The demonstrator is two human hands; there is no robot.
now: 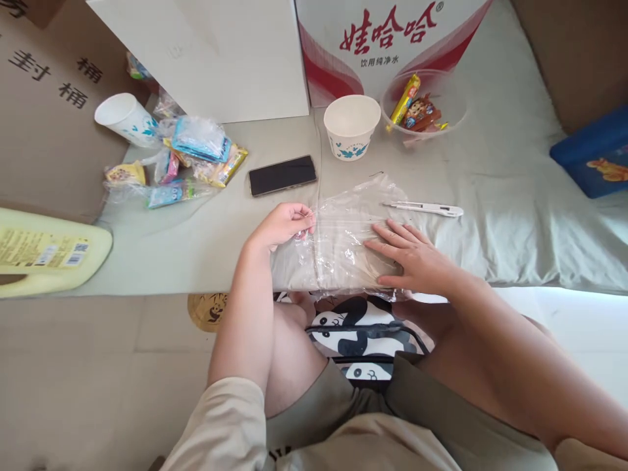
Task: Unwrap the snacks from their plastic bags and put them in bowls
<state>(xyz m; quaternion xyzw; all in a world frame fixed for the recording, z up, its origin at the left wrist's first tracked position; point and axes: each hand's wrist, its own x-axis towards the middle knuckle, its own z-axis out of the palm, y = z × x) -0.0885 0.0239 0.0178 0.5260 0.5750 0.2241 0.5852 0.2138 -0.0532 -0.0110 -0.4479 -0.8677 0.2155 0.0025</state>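
A clear plastic bag [343,229] lies spread on the cloth-covered surface right in front of me. My left hand [289,226] is closed on the bag's left edge, fingers pinched together. Flat on the bag's right side rests my right hand [412,255], its fingers spread. Just beyond those fingers is a white utility knife [426,209], its tip pointing left and touching or close to the plastic. A black smartphone [283,175] lies past my left hand. Farther back stands a white paper bowl [352,131] with blue leaf prints.
A clear plastic bowl [456,108] with wrapped snacks stands at the back right. Crumpled wrappers [201,147] and a tilted paper cup [122,118] lie left. Cardboard boxes [206,59] line the back. A yellow jug [53,252] lies left, a blue container [589,157] right.
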